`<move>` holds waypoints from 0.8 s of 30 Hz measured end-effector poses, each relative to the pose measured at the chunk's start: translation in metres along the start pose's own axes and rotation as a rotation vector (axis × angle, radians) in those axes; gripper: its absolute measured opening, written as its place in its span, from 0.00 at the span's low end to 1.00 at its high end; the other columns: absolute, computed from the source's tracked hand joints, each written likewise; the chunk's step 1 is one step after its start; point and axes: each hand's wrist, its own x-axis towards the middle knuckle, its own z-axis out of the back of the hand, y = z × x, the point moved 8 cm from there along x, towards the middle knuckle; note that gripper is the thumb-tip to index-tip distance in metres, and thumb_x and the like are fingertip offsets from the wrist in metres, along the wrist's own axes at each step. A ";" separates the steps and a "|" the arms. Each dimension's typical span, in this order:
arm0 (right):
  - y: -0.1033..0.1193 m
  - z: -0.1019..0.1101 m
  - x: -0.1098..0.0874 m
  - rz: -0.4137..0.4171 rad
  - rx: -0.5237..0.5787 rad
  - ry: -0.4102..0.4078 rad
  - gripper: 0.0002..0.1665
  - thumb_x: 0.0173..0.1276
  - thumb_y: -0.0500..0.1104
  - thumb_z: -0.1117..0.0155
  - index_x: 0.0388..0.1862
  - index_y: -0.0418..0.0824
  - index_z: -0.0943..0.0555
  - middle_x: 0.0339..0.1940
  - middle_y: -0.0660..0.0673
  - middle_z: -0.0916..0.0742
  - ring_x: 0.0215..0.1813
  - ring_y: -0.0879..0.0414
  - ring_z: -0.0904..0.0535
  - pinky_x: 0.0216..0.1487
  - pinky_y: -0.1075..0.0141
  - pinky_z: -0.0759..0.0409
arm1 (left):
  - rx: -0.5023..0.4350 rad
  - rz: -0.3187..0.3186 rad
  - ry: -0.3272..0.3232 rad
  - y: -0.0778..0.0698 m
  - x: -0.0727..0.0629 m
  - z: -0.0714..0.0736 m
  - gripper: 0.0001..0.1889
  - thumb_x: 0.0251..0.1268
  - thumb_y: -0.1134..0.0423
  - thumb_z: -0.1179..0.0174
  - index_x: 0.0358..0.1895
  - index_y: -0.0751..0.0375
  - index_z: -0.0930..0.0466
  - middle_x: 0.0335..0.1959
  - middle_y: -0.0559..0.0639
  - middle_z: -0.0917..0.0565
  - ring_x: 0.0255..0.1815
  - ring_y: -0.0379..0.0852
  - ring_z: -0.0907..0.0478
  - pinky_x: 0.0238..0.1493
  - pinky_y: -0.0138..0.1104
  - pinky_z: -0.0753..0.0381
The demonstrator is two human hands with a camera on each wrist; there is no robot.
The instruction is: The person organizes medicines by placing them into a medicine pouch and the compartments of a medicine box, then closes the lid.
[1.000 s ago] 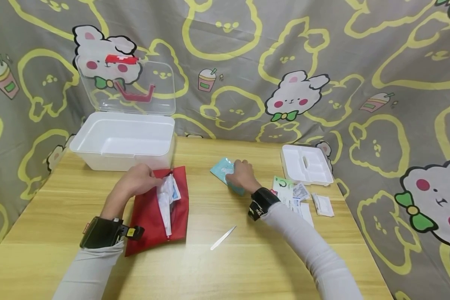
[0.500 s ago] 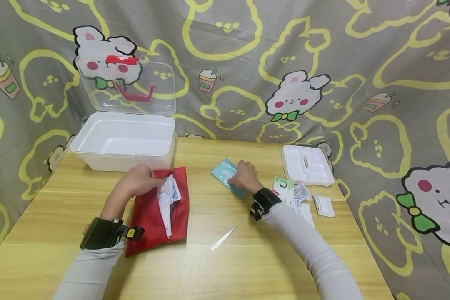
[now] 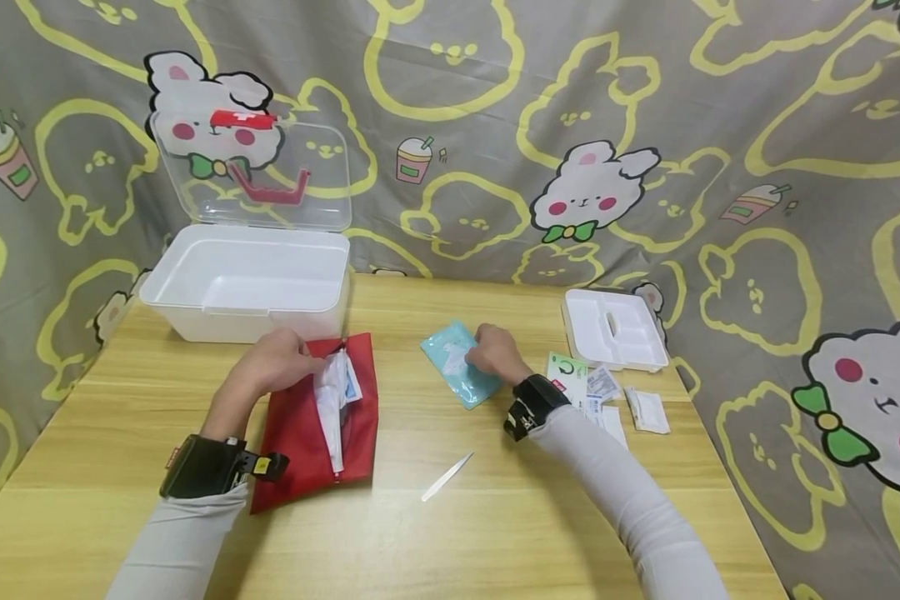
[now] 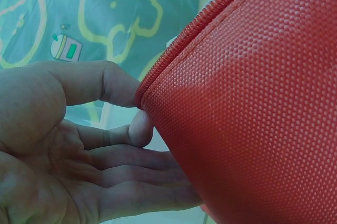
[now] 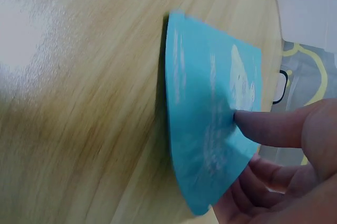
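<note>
My left hand (image 3: pixel 276 360) pinches the zip edge of a red fabric pouch (image 3: pixel 292 450) between thumb and forefinger; the left wrist view shows the grip right at the zip's rim (image 4: pixel 139 98). Through the pouch's gaping zip, white packets (image 3: pixel 333 408) show. Over at the middle of the table, my right hand (image 3: pixel 498 354) holds a shiny light-blue sachet (image 3: pixel 450 354) by its right side. In the right wrist view the thumb presses on the sachet's (image 5: pixel 202 113) printed face while the other fingers curl behind it, partly hidden.
A white box (image 3: pixel 251 321) with its clear lid (image 3: pixel 270 167) raised stands behind the pouch. Tweezers (image 3: pixel 446 477) lie near the front. To the right are a green-and-white packet (image 3: pixel 567 379), several small white packets (image 3: pixel 647 411) and a white divided tray (image 3: pixel 592 333).
My right hand has shifted slightly right along the sachet, and more of the sachet's face now shows, its near end swung outward. The left hand and pouch stay put.
</note>
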 end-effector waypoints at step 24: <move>0.015 0.017 -0.011 0.065 0.230 0.001 0.09 0.65 0.39 0.31 0.41 0.37 0.20 0.40 0.41 0.18 0.38 0.52 0.25 0.34 0.66 0.29 | 0.010 -0.001 0.006 0.002 0.001 0.000 0.17 0.66 0.56 0.36 0.22 0.62 0.24 0.20 0.55 0.22 0.28 0.48 0.22 0.30 0.33 0.24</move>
